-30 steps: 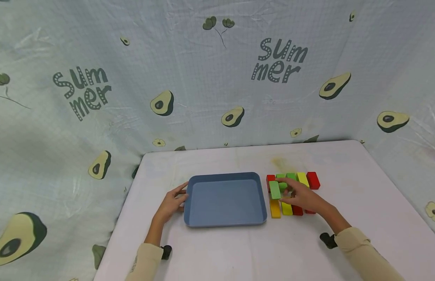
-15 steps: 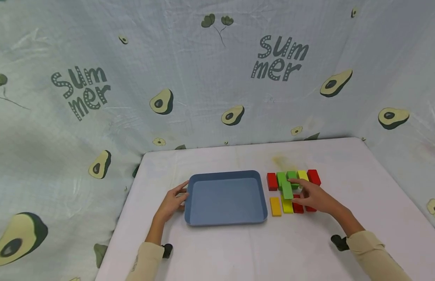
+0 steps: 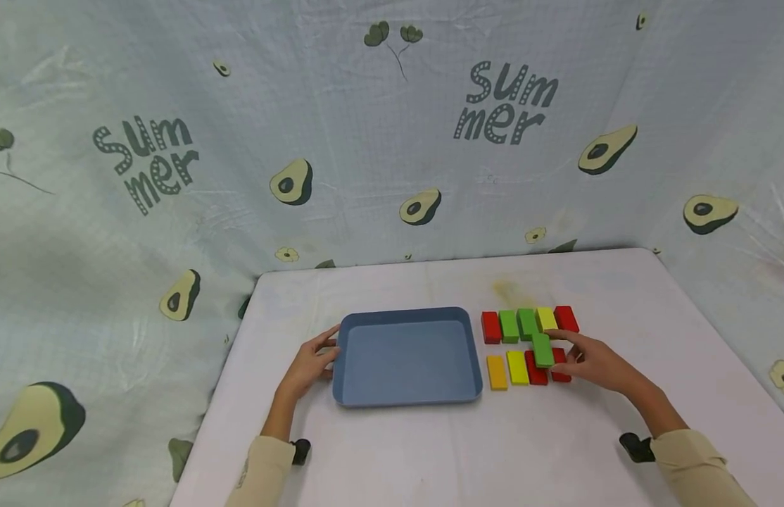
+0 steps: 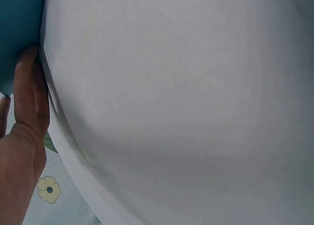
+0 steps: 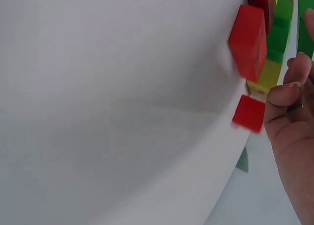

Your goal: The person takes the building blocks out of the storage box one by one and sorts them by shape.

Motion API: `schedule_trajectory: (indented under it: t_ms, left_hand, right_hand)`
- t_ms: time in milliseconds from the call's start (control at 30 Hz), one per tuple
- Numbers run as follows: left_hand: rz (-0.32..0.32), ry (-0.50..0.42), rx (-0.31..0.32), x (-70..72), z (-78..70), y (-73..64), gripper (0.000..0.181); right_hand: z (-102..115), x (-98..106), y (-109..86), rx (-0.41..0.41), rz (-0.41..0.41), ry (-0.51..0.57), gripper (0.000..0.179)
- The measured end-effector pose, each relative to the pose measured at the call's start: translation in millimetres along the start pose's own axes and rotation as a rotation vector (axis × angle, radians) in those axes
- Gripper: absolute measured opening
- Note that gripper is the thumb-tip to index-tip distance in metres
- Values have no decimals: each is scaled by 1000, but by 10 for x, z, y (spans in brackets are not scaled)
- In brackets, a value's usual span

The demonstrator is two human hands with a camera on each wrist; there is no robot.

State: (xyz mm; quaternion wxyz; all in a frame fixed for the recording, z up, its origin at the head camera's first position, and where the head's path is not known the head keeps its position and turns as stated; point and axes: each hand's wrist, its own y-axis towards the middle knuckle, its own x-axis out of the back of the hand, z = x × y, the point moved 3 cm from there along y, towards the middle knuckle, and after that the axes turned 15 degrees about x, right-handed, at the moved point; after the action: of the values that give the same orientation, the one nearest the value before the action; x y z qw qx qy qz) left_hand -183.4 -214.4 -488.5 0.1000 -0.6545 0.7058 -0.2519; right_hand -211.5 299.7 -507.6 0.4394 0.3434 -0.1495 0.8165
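My right hand (image 3: 595, 363) pinches a green block (image 3: 542, 351) between thumb and fingers, in the head view. It holds the block over the gap between two rows of blocks, near a red block (image 3: 535, 372) in the front row. At the right edge of the right wrist view, part of that green block (image 5: 305, 31) shows by the fingertips. A blue-grey tray (image 3: 407, 362) lies flat on the table with nothing in it. My left hand (image 3: 308, 370) rests its extended fingers against the tray's left side; the left wrist view shows fingers (image 4: 25, 99) touching it.
Behind the held block runs a row with a red block (image 3: 490, 328), two green ones, a yellow block (image 3: 547, 319) and another red one. The front row starts with an orange block (image 3: 496, 373). A printed cloth (image 3: 360, 141) hangs behind the white table (image 3: 405, 458).
My right hand has carried the green block rightward, from beside the tray's right edge across the front row. My left hand and the tray have stayed in place.
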Motion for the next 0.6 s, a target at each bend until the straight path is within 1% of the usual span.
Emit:
schedule_trajectory:
  t_ms: [133,367,600]
  left_hand:
    - [5,7,4,3,3,11,55]
    - [7,5,6,12,0,18,55]
    - [7,2,16,11,0,26,55]
  right_hand:
    - [-62,95,-96,-19,-1,-8,71]
    - [-201,272,-272,-58,-30,-52,73]
    - [-315,294,-394,-92,-16,-53,72]
